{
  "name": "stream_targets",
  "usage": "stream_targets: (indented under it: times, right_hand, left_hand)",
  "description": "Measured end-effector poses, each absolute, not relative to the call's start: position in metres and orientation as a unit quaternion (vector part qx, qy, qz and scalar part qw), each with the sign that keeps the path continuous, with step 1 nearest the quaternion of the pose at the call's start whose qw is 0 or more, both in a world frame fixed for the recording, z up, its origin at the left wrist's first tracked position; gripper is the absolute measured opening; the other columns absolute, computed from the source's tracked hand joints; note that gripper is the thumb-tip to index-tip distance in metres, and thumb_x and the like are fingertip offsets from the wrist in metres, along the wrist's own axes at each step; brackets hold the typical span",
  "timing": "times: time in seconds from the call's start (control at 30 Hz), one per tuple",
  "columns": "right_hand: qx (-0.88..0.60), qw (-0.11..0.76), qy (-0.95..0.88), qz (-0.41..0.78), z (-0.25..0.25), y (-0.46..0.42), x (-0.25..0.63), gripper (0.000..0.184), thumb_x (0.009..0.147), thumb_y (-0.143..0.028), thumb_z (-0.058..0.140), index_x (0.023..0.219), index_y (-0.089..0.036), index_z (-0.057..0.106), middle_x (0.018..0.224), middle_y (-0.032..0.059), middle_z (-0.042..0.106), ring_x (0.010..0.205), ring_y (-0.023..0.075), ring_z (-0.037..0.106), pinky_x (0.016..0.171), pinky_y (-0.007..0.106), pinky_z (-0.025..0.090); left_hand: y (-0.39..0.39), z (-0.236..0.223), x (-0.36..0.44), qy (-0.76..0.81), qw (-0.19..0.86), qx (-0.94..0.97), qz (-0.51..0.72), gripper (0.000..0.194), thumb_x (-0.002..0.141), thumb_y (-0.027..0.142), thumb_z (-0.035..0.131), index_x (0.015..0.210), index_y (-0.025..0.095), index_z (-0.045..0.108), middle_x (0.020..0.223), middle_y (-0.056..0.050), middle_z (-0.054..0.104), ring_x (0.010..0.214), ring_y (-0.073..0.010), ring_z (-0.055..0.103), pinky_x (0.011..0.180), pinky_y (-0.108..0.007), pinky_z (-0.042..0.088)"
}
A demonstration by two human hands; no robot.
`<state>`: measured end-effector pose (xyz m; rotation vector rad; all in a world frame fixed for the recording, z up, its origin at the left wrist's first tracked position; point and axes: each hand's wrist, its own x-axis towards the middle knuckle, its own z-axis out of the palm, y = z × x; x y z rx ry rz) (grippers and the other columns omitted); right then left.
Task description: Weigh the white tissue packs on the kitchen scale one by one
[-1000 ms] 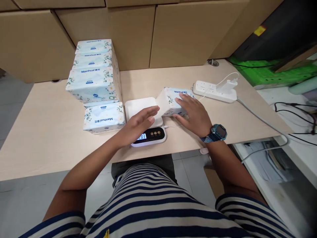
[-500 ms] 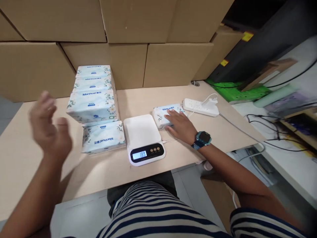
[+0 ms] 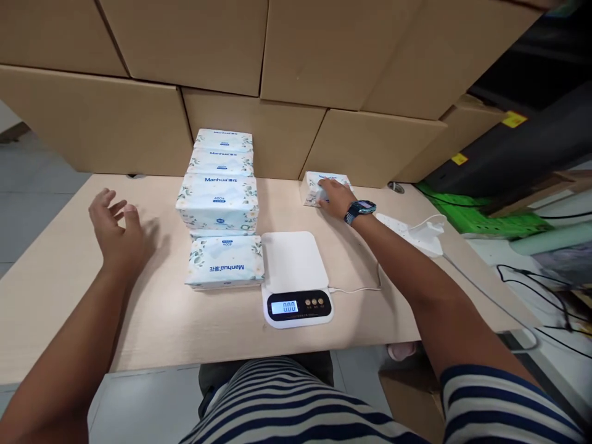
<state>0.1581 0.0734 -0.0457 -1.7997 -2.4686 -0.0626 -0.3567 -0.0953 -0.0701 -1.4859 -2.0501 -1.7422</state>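
At the back of the table my right hand (image 3: 339,198) is closed over a tissue pack (image 3: 311,186), its fingers across the top and partly hiding the print. My left hand (image 3: 118,231) is over the table's left part, fingers apart and holding nothing. Between the hands lie several white-and-blue floral tissue packs (image 3: 216,203) in a row running back to the boxes. Nearest me, one tissue pack (image 3: 226,265) has its lettering upside down to me. Just to its right sits a white kitchen scale (image 3: 296,262) with a bare plate, its display reading 0.00.
Cardboard boxes (image 3: 374,145) are stacked along the back edge of the wooden table (image 3: 222,327). A white power strip (image 3: 430,242) with a plugged-in charger lies at the right. From the scale's right side runs a thin white cable (image 3: 356,289).
My right hand has moved the tissue pack back, away from the scale and toward the boxes. The display went from 1.89 to 0.00. My left hand has lowered; the view has shifted.
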Motion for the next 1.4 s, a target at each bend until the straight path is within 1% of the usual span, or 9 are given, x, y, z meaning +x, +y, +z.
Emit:
stream_targets:
  times: [0.13,0.33,0.6,0.77,0.97,1.13,1.27,1.33,1.4]
  right_hand:
    - [-0.59,0.04,-0.806,-0.024,-0.045,0.085,0.159,0.065,0.094,-0.031,0.058,0.157,-0.012,0.052,0.175,0.0274,0.049,0.163,0.0443,0.046,0.128,0.078,0.039]
    - [-0.605,0.052,-0.794,-0.03,-0.049,0.099,0.149,0.062,0.093,-0.03,0.059,0.152,-0.012,0.055,0.17,0.0285,0.054,0.158,0.0458,0.051,0.125,0.08,0.041]
    - [-0.598,0.071,-0.798,-0.031,-0.051,0.101,0.148,0.06,0.094,-0.029,0.058,0.152,-0.016,0.056,0.171,0.0253,0.054,0.159,0.0423,0.049,0.127,0.078,0.038]
    - [-0.601,0.07,-0.795,-0.031,-0.052,0.102,0.149,0.06,0.094,-0.029,0.058,0.152,-0.016,0.055,0.173,0.0246,0.053,0.161,0.0427,0.047,0.127,0.078,0.038]
    - [-0.61,0.06,-0.79,-0.031,-0.053,0.101,0.146,0.06,0.094,-0.03,0.059,0.152,-0.014,0.055,0.17,0.0259,0.055,0.159,0.0428,0.049,0.127,0.075,0.04]
    - [-0.619,0.059,-0.783,-0.029,-0.049,0.093,0.141,0.059,0.095,-0.027,0.059,0.152,-0.012,0.055,0.169,0.0274,0.056,0.159,0.0443,0.049,0.126,0.076,0.039]
    - [-0.605,0.055,-0.794,-0.01,-0.03,0.084,0.141,0.061,0.097,-0.029,0.058,0.153,-0.005,0.059,0.164,0.0325,0.059,0.154,0.0439,0.056,0.126,0.064,0.043]
    - [-0.596,0.068,-0.8,-0.009,-0.019,0.074,0.139,0.063,0.1,-0.034,0.054,0.155,-0.003,0.059,0.169,0.0342,0.052,0.159,0.0456,0.052,0.129,0.066,0.036]
    - [-0.586,0.099,-0.804,-0.019,-0.011,0.052,0.135,0.07,0.103,-0.039,0.054,0.163,-0.003,0.052,0.179,0.0331,0.039,0.168,0.0478,0.038,0.134,0.072,0.024]
  left_hand:
    - [-0.097,-0.066,-0.374,-0.677,0.077,-0.464,-0.566,0.052,0.1,0.005,0.057,0.151,0.004,0.056,0.169,-0.026,0.052,0.128,-0.0244,0.075,0.111,-0.042,0.059]
    - [-0.098,-0.072,-0.362,-0.678,0.063,-0.508,-0.528,0.048,0.101,0.014,0.059,0.148,0.007,0.059,0.166,-0.024,0.053,0.132,-0.0268,0.073,0.113,-0.045,0.059]
    - [-0.105,-0.068,-0.35,-0.694,0.01,-0.514,-0.504,0.065,0.105,0.025,0.063,0.164,0.016,0.038,0.174,-0.021,0.045,0.139,-0.0303,0.069,0.115,-0.054,0.059]
    - [-0.105,-0.065,-0.348,-0.694,-0.01,-0.504,-0.514,0.066,0.104,0.024,0.064,0.163,0.012,0.038,0.174,-0.023,0.045,0.14,-0.0304,0.068,0.12,-0.054,0.056]
    - [-0.106,-0.064,-0.342,-0.701,-0.029,-0.504,-0.504,0.061,0.107,0.025,0.062,0.162,0.012,0.04,0.171,-0.023,0.047,0.139,-0.0298,0.068,0.118,-0.055,0.056]
    - [-0.106,-0.067,-0.333,-0.677,-0.036,-0.529,-0.51,0.069,0.105,0.039,0.065,0.164,0.013,0.04,0.171,-0.023,0.048,0.14,-0.0294,0.067,0.119,-0.051,0.054]
    - [-0.117,-0.056,-0.319,-0.64,-0.02,-0.556,-0.53,0.072,0.105,0.063,0.057,0.156,0.013,0.049,0.169,-0.019,0.052,0.146,-0.0273,0.065,0.119,-0.046,0.052]
    - [-0.134,-0.043,-0.304,-0.604,0.007,-0.577,-0.549,0.076,0.104,0.074,0.052,0.152,0.015,0.053,0.171,-0.019,0.051,0.158,-0.0269,0.055,0.123,-0.045,0.05]
    - [-0.159,-0.033,-0.283,-0.579,0.0,-0.569,-0.584,0.078,0.102,0.08,0.053,0.156,0.023,0.05,0.177,-0.017,0.045,0.167,-0.0259,0.044,0.129,-0.045,0.048]
